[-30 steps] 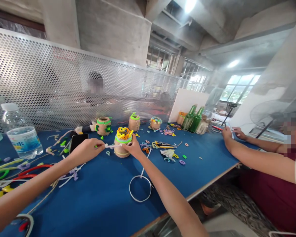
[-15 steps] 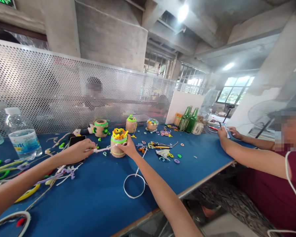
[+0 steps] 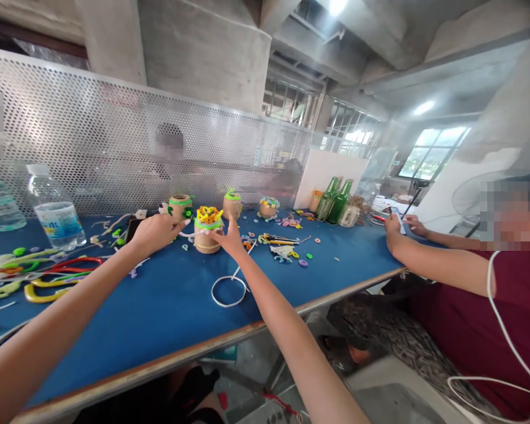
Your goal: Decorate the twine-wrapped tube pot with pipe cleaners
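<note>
My left hand (image 3: 162, 229) pinches the cord (image 3: 186, 236); I'd pull evenly, my right hand (image 3: 232, 240) gripping the jar (image 3: 205, 243) just beside it.

The left fingers (image 3: 171, 226) partly hide the green-trimmed jar (image 3: 182, 209).

A single camera up on the wearer's head, facing forward and slightly down, table (image 3: 159, 321) close below, left hand (image 3: 156, 234) and right hand (image 3: 231, 239) mid-view, screen (image 3: 119, 144) beyond, co-worker (image 3: 510, 312) near at right.
</note>
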Demonstrator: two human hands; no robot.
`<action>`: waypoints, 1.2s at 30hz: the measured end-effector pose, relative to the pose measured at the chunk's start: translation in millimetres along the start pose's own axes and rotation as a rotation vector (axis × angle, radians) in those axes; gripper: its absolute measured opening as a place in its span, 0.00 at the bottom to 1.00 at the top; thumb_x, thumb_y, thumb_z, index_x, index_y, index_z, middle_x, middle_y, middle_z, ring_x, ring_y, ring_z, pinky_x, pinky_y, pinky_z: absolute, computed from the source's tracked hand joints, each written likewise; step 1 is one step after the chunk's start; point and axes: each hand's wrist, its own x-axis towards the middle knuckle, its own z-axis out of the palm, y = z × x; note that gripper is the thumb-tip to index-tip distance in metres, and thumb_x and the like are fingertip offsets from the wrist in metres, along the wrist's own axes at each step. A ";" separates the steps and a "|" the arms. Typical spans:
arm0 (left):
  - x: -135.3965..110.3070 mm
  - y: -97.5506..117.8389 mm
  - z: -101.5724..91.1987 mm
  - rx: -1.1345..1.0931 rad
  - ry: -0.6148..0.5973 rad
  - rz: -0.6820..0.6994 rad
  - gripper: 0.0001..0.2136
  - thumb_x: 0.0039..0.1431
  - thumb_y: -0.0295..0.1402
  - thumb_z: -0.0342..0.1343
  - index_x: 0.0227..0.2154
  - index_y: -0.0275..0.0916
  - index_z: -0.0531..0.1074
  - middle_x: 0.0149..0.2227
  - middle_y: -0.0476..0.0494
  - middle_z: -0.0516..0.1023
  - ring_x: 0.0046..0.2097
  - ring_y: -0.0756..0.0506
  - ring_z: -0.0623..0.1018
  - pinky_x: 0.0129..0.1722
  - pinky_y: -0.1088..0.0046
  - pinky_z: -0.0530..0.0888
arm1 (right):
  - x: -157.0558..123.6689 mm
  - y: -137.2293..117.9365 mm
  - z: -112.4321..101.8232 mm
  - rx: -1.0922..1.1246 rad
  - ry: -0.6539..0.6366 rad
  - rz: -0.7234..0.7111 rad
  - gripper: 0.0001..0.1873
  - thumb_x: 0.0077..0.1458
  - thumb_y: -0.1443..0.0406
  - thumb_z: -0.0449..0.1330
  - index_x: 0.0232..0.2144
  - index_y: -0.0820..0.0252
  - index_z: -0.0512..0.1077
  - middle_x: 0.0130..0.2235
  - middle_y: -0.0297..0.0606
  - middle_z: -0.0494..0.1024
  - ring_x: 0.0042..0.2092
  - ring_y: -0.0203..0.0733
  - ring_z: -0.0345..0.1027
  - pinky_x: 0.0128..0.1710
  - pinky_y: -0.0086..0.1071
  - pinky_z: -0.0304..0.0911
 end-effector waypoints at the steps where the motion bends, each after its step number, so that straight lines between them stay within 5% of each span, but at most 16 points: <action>1: -1.5 3.0 -0.7 0.009 0.008 -0.005 0.21 0.63 0.44 0.42 0.26 0.37 0.73 0.33 0.38 0.76 0.37 0.39 0.75 0.31 0.72 0.64 | -4.8 -6.1 -4.8 -0.056 0.019 -0.034 0.39 0.47 0.59 0.65 0.59 0.57 0.56 0.57 0.49 0.61 0.60 0.54 0.52 0.58 0.50 0.51; 5: -15.1 15.2 -1.9 0.004 0.084 0.004 0.18 0.61 0.46 0.47 0.32 0.36 0.73 0.36 0.38 0.77 0.39 0.38 0.76 0.32 0.71 0.65 | -23.0 -32.1 -8.7 -0.287 -0.014 -0.232 0.21 0.55 0.63 0.59 0.52 0.57 0.66 0.52 0.46 0.65 0.56 0.50 0.56 0.58 0.46 0.51; 10: -29.6 19.5 4.7 -0.004 0.112 0.071 0.13 0.61 0.41 0.48 0.33 0.38 0.72 0.38 0.43 0.77 0.40 0.42 0.77 0.34 0.72 0.67 | -26.5 -44.1 15.0 -0.493 -0.121 -0.378 0.09 0.57 0.66 0.58 0.41 0.58 0.74 0.47 0.46 0.68 0.51 0.52 0.59 0.51 0.45 0.57; 15: -31.4 11.4 16.8 0.026 0.097 -0.012 0.17 0.62 0.40 0.45 0.42 0.34 0.72 0.46 0.34 0.73 0.44 0.37 0.77 0.39 0.67 0.71 | -19.3 -42.2 26.3 -0.568 -0.148 -0.389 0.08 0.60 0.66 0.55 0.36 0.58 0.75 0.44 0.45 0.69 0.48 0.51 0.60 0.48 0.44 0.58; 20: -30.8 8.8 26.1 0.048 0.073 -0.031 0.28 0.59 0.37 0.49 0.59 0.27 0.55 0.53 0.24 0.66 0.46 0.33 0.76 0.37 0.63 0.73 | -17.4 -43.8 33.8 -0.496 -0.156 -0.368 0.09 0.60 0.67 0.54 0.35 0.58 0.76 0.42 0.45 0.70 0.47 0.52 0.61 0.47 0.43 0.57; 27: -21.1 3.0 35.3 -0.079 0.000 0.048 0.15 0.60 0.26 0.42 0.44 0.37 0.71 0.43 0.35 0.76 0.44 0.37 0.77 0.42 0.63 0.72 | -14.8 -28.8 15.6 -0.254 -0.060 -0.228 0.21 0.53 0.72 0.59 0.50 0.56 0.70 0.45 0.43 0.70 0.52 0.50 0.61 0.51 0.41 0.57; 32: -14.9 -4.6 47.3 -0.239 0.038 0.100 0.22 0.55 0.19 0.41 0.52 0.34 0.64 0.48 0.35 0.75 0.49 0.42 0.76 0.46 0.68 0.71 | 1.2 -6.9 8.1 -0.058 0.142 0.049 0.34 0.46 0.64 0.64 0.55 0.61 0.60 0.53 0.52 0.65 0.57 0.56 0.55 0.55 0.49 0.54; 36: -5.8 -3.4 59.8 -0.339 0.048 0.130 0.22 0.54 0.16 0.38 0.50 0.35 0.64 0.42 0.43 0.79 0.43 0.49 0.78 0.42 0.75 0.73 | 15.6 7.1 22.2 0.137 0.136 0.217 0.40 0.39 0.56 0.68 0.54 0.62 0.60 0.50 0.50 0.69 0.52 0.55 0.64 0.50 0.45 0.62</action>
